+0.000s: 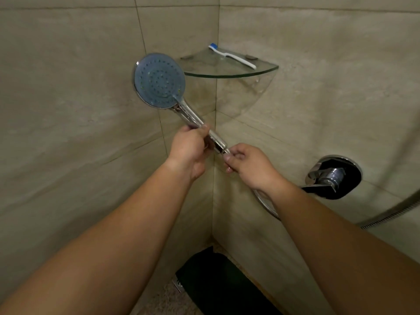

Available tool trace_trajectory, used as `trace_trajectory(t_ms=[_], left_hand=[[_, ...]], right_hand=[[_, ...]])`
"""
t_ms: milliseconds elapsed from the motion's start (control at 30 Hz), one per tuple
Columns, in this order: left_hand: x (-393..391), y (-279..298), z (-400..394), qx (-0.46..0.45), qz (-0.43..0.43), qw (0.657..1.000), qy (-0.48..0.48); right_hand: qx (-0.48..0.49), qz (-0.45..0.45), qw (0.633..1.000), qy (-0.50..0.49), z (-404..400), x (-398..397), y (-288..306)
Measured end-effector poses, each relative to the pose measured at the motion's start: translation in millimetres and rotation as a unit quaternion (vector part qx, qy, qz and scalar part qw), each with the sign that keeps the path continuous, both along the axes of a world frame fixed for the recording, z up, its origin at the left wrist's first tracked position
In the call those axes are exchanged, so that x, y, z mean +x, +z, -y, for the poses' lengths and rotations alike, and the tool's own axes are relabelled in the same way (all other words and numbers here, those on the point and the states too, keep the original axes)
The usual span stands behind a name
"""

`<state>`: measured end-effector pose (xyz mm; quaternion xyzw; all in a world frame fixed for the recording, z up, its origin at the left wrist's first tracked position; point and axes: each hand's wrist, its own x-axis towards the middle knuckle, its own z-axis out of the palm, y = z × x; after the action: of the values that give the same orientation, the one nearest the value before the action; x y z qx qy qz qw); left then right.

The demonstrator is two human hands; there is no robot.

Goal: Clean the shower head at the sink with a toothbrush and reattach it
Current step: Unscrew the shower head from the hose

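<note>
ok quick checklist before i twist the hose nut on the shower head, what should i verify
1. Left hand grips the shower head by its handle: ok.
2. Right hand pinches the hose nut at the handle's end: ok.
3. Threads seated or free: cannot tell, fingers cover the joint.
4. Hose slack, no kink: ok where visible.
5. Toothbrush within reach on the glass shelf: ok.
6. Tap off: cannot tell; no water runs.
</note>
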<state>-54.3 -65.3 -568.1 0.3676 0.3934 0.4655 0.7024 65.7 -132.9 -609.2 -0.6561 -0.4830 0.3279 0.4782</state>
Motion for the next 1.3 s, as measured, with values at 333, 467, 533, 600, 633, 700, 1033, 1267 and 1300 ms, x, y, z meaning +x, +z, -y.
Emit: trace_trajectory(t_ms=[333,467,533,600,633,700,1033,1267,1300], left_hand=[[-6.5,30.5,-47.7,0.048,-0.008,0.996,0.078],[-10.5,36.5,-65.4,0.063,-0.033,0.993,0.089],[-11.7,37.7,-72.5,0.075,-0.044,0.992,0.095],[-12.0,39.1,-78.2,0.082,-0.051,0.991,0.096],[-12.1,39.8,-80.9,0.086,-0.052,0.99,0.098],[-11.3,40.3,-86.7,0.096,-0.053,0.989,0.1],[-11.7,35.9,-107.4,0.11,-0.05,0.989,0.085],[-12.6,37.4,-113.6,0.122,-0.043,0.99,0.062],[-12.0,37.6,-114.1,0.125,-0.044,0.989,0.058]], right_hand=[[-0.022,0.239,0.968,0.076,-82.2,3.6,28.5],[-0.028,0.245,0.966,0.083,-106.1,0.7,40.9],[-0.024,0.254,0.963,0.086,-113.3,1.3,46.9],[-0.022,0.262,0.96,0.092,-119.5,1.0,50.9],[-0.022,0.265,0.959,0.094,-122.4,0.8,51.9],[-0.015,0.276,0.957,0.087,-127.8,0.8,53.7],[-0.003,0.247,0.962,0.116,-144.5,9.5,64.7],[0.0,0.272,0.956,0.109,-144.5,8.4,66.8],[0.002,0.262,0.96,0.099,-145.5,9.4,65.9]])
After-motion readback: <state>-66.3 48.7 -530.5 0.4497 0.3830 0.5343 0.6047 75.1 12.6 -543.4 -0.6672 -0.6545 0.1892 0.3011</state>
